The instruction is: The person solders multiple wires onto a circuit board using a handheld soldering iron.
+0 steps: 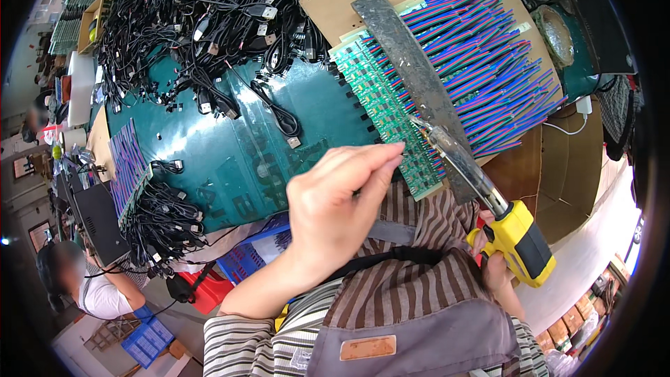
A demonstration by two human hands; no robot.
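The right hand (494, 265) is wrapped around the grip of a yellow-and-black soldering gun (523, 241), its long barrel slanting forward. The left hand (331, 199) has thumb and forefinger pinched together over the panel's near part; whether something thin sits between those fingers, I cannot tell. Just beyond lies the green circuit-board panel (387, 105), a flat steel bar (419, 63) across it and red, blue and black wires (488, 91) fanning rightward over a cardboard sheet (331, 0). The tip is over the panel near the bar; contact is unclear. Good soldering here likely means heating one pad at a time, fingertips clear of the barrel, the bar undisturbed. Farther off, black USB cables (209, 21) heap on the green worktop (216, 139).
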